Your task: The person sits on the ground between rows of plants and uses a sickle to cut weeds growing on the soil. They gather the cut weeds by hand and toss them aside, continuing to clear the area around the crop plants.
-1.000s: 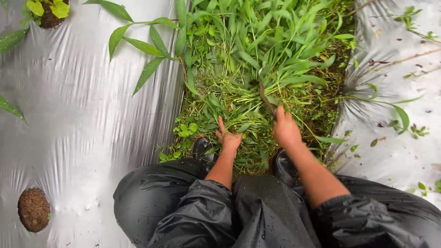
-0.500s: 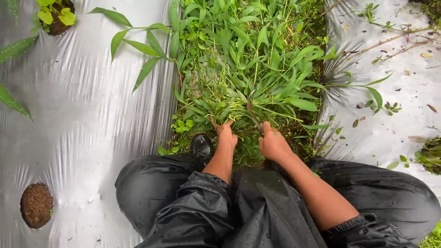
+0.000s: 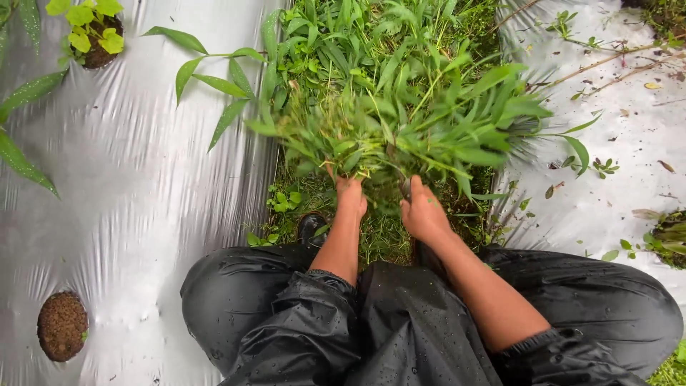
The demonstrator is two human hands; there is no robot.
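My left hand (image 3: 351, 196) is closed on the base of a thick clump of green weeds (image 3: 400, 132) that spreads out above both hands. My right hand (image 3: 423, 212) grips a dark sickle-like tool; its blade (image 3: 406, 187) shows just beside the clump's stems, and most of it is hidden by leaves. Both hands are over the narrow grassy strip (image 3: 379, 43) that runs away from me between two sheets of silver plastic. My black wet rain trousers (image 3: 400, 329) fill the bottom of the view, and the toe of a black boot (image 3: 311, 229) sits left of my left wrist.
Silver plastic mulch (image 3: 136, 200) covers the ground left and right (image 3: 607, 193) of the strip. Round soil holes sit at lower left (image 3: 62, 325) and upper left, the latter with a small plant (image 3: 93, 25). Long leaves (image 3: 214, 78) hang over the left sheet.
The weed clump has lifted and bunched up above my hands, its leaves blurred. Both hands have drawn closer together since a second ago; the view shifted slightly.
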